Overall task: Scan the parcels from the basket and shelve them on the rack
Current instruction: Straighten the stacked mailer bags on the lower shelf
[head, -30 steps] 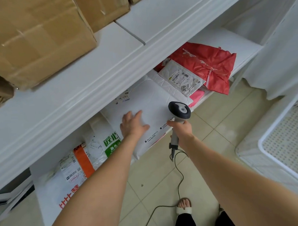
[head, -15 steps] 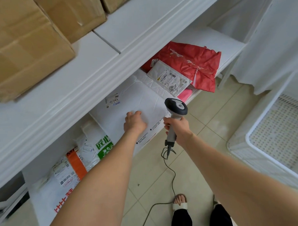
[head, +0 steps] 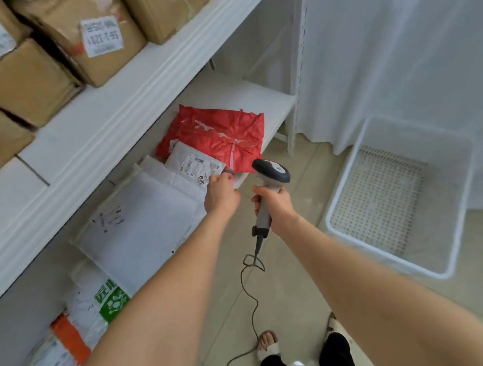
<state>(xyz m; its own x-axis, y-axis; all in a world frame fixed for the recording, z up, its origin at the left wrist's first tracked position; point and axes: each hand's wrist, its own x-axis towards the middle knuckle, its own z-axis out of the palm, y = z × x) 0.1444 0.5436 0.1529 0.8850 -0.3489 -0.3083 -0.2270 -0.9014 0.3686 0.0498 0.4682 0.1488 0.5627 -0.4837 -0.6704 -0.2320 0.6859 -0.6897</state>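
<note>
On the rack's lower shelf (head: 247, 96) lie a large white mailer (head: 142, 223), a small white labelled parcel (head: 192, 162) and a crumpled red parcel (head: 221, 131). A pink edge shows under the small parcel. My left hand (head: 221, 194) is at the shelf's front edge, its fingers curled on the near corner of the small labelled parcel. My right hand (head: 274, 206) grips the handle of a grey barcode scanner (head: 271, 170), whose head is next to the red parcel's near corner. The white basket (head: 390, 266) stands on the floor to the right; only its perforated bottom shows.
Brown cardboard boxes (head: 90, 42) fill the upper shelf (head: 99, 128). More bagged parcels with green and orange print (head: 107, 299) lie at the lower left. The scanner cable (head: 251, 307) trails over the tiled floor past my sandalled feet (head: 266, 345). A white curtain (head: 395, 51) hangs behind the basket.
My left hand has left the large white mailer and moved right to the small labelled parcel's corner. The scanner stayed in my right hand, and my view has swung right toward the basket.
</note>
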